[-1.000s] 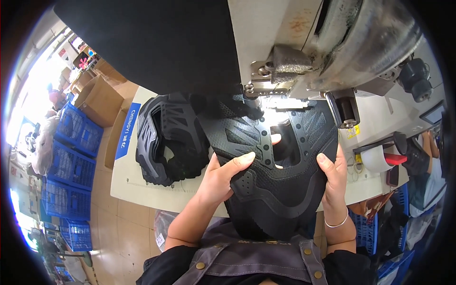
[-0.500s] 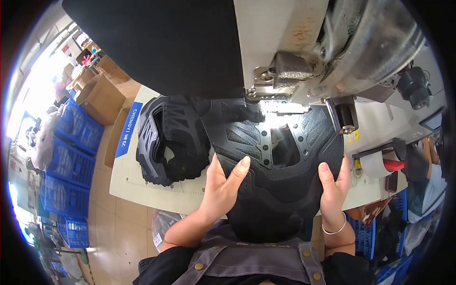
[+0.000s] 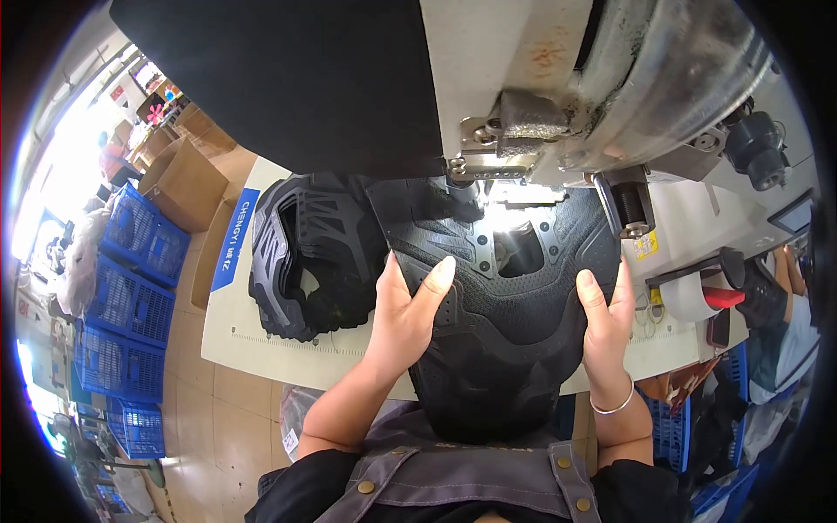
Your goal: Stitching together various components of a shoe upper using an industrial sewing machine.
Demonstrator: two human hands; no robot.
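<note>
A black shoe upper (image 3: 514,305) with raised overlays and eyelet holes lies flat under the head of a sewing machine (image 3: 514,157). Its far part passes beneath the brightly lit needle area. My left hand (image 3: 408,309) grips its left edge, thumb on top and the other fingers mostly hidden beneath. The right edge is held by my right hand (image 3: 608,314) in the same way, with a white bracelet on that wrist. Left of the work stands a stack of black-and-grey shoe uppers (image 3: 318,253), close to my left hand.
The pale worktable (image 3: 349,362) carries a ruler scale along its near edge. Blue plastic crates (image 3: 126,301) and cardboard boxes (image 3: 185,183) stand on the floor at the left. At the right are a red-and-black object (image 3: 722,298) and a dark phone-like item (image 3: 717,331).
Both hands have moved away from me with the shoe upper, feeding more of it beneath the machine head. The stack at the left stays in place.
</note>
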